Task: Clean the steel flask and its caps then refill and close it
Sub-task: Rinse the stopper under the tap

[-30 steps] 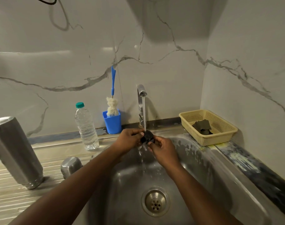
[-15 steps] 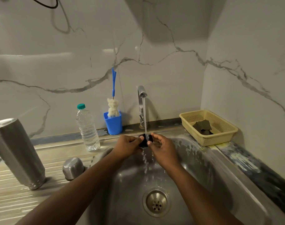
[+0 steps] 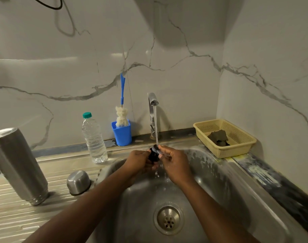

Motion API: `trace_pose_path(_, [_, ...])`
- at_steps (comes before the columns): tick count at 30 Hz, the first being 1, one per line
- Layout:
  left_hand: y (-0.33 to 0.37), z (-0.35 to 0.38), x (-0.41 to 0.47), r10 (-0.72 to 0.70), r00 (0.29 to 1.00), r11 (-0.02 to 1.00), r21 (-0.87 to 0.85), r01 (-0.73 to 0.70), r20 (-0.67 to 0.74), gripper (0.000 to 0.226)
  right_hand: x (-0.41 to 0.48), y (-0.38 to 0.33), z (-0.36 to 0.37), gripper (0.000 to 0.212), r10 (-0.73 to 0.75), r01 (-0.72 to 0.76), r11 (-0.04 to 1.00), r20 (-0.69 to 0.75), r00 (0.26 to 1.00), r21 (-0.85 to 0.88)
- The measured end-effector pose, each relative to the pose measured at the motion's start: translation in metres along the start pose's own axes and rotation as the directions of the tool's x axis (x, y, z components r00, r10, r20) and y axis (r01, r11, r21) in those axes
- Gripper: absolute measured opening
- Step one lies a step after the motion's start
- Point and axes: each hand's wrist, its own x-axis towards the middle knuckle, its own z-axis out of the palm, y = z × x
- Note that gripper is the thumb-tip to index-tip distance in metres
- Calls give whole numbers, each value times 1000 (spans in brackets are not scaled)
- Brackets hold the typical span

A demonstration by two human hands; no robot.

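Observation:
A small black inner cap sits under the running stream from the tap, over the steel sink. My left hand grips it from the left, and my right hand pinches its right side with thumb and fingertips. The steel flask stands upside down on the ribbed drainboard at the far left. Its steel outer cap lies mouth down beside the sink's left rim.
A clear water bottle with a green lid and a blue cup holding a bottle brush stand along the back ledge. A yellow basket with a dark scrub pad sits at the right corner. The drain lies below my arms.
Both hands have turned the black cap under the stream, and its top now faces the water. The view has shifted slightly; the flask and steel cap stay put.

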Motion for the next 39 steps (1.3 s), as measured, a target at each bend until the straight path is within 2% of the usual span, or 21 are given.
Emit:
trace_pose_path(6, [-2, 6, 1, 7, 1000, 999, -49, -6, 30, 26, 2, 3, -3, 40, 51, -50, 998, -43, 998, 35])
trace_pose_path(12, [-2, 6, -1, 46, 996, 998, 31, -48, 75, 31, 2, 9, -4, 31, 114, -114, 993, -135, 984, 11])
trace_pose_path(17, [2, 4, 1, 103, 994, 991, 82, -106, 41, 35, 1, 8, -5, 44, 119, -120, 993, -98, 988, -11])
trace_pose_path(22, [5, 6, 0, 188, 982, 971, 153, -183, -17, 34, 0, 10, -4, 33, 118, -120, 992, -71, 991, -27])
trace_pose_path(27, [4, 2, -3, 196, 979, 965, 188, -183, -52, 20, -2, 7, -3, 31, 119, -119, 992, -16, 993, -47])
trace_pose_path(31, [5, -1, -6, 192, 980, 965, 188, -180, -47, 14, -3, 6, -4, 32, 98, -99, 993, -14, 995, -69])
trace_pose_path(35, [5, -4, -9, 279, 960, 939, 214, -268, -24, 13, -2, 6, -5, 35, 80, -79, 995, -2, 997, -52])
trace_pose_path(39, [6, -10, -7, 262, 961, 957, 154, -246, -91, 11, -1, 2, -3, 45, 46, -46, 999, 36, 998, -8])
